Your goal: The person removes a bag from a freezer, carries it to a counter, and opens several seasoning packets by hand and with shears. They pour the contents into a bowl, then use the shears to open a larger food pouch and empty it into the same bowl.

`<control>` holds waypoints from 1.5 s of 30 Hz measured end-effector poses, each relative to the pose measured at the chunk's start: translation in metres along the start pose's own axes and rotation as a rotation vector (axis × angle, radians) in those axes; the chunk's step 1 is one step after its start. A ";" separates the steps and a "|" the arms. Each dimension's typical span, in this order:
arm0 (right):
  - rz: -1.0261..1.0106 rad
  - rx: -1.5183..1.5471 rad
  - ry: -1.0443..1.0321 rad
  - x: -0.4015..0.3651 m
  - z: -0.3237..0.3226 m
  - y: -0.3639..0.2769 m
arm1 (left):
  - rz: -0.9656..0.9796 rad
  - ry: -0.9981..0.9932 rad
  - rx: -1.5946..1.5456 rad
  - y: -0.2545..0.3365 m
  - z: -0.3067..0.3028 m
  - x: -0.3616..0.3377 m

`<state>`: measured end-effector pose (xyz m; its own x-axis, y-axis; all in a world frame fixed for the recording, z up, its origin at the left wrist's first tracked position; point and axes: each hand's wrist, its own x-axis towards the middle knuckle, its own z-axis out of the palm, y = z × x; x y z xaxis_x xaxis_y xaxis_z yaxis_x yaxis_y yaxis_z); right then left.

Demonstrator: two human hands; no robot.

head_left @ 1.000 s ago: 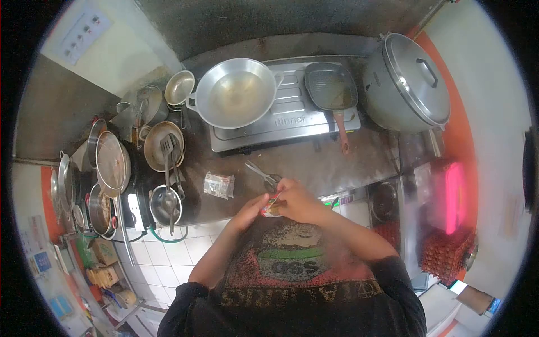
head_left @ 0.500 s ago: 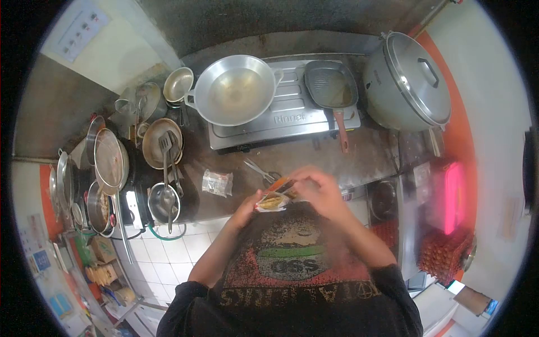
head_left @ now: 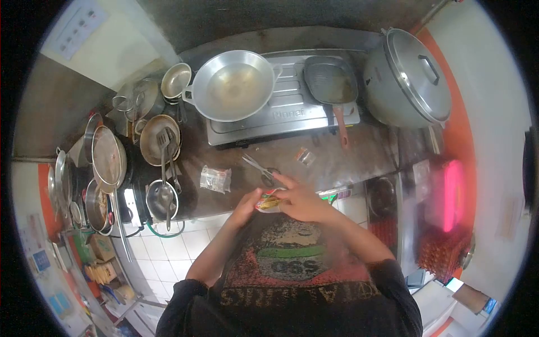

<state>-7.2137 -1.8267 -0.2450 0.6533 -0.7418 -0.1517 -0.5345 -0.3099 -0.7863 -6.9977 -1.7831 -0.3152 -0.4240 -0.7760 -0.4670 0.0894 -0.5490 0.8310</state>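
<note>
Close to the shirt front, my left hand (head_left: pixel 246 209) grips one side of a small opened packet (head_left: pixel 268 202) with yellowish contents. My right hand (head_left: pixel 300 201) is at the packet's other side, fingers bent against it. Just beyond the hands, scissors (head_left: pixel 259 168) lie on the dark counter (head_left: pixel 348 160) with their blades apart. A small clear sachet (head_left: pixel 305 156) rests to the right of the scissors. Farther left is a clear plastic packet (head_left: pixel 215 178), lying flat.
Behind the counter's front part, a steel stove (head_left: pixel 241 132) bears a large wok (head_left: pixel 241 84) with liquid and a square grill pan (head_left: pixel 331 81). A big lidded pot (head_left: pixel 393 84) stands right. Pans and spatulas (head_left: pixel 163 140) crowd the left.
A small sachet, held in my right hand before, now lies on the counter near the scissors. My right hand has come down and left onto the opened packet.
</note>
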 end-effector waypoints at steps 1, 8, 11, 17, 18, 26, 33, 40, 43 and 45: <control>0.019 -0.127 -0.065 0.003 0.006 0.004 | -0.001 -0.008 -0.024 0.001 0.001 0.001; -0.017 0.067 0.043 0.005 0.001 0.002 | 0.024 -0.010 -0.033 -0.011 -0.001 0.000; -0.024 0.208 0.155 0.000 -0.013 -0.005 | 0.014 0.000 -0.021 -0.021 -0.004 0.002; 0.245 0.789 0.366 -0.008 -0.037 0.004 | -0.110 0.086 -0.123 -0.034 -0.010 0.005; 0.295 0.757 0.409 -0.009 -0.037 0.016 | -0.124 0.094 -0.140 -0.038 -0.013 0.006; 0.634 0.612 0.459 -0.026 -0.012 0.076 | -0.075 0.075 -0.106 -0.061 -0.015 0.033; 0.650 0.942 0.233 -0.002 0.033 0.078 | 0.237 -0.124 0.445 -0.046 0.015 0.064; 0.607 1.062 0.245 -0.005 0.072 0.210 | 0.039 0.610 0.868 -0.087 -0.057 0.071; 0.670 1.087 0.381 -0.018 0.099 0.272 | -0.202 1.141 1.155 -0.134 -0.118 0.066; 0.649 1.106 0.596 -0.030 0.111 0.279 | -0.207 1.301 1.113 -0.132 -0.130 0.051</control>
<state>-7.3226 -1.8250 -0.5266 -0.0122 -0.7928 -0.6094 0.2238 0.5918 -0.7744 -6.9137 -1.7906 -0.4880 0.6531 -0.7564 -0.0369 -0.7242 -0.6380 0.2617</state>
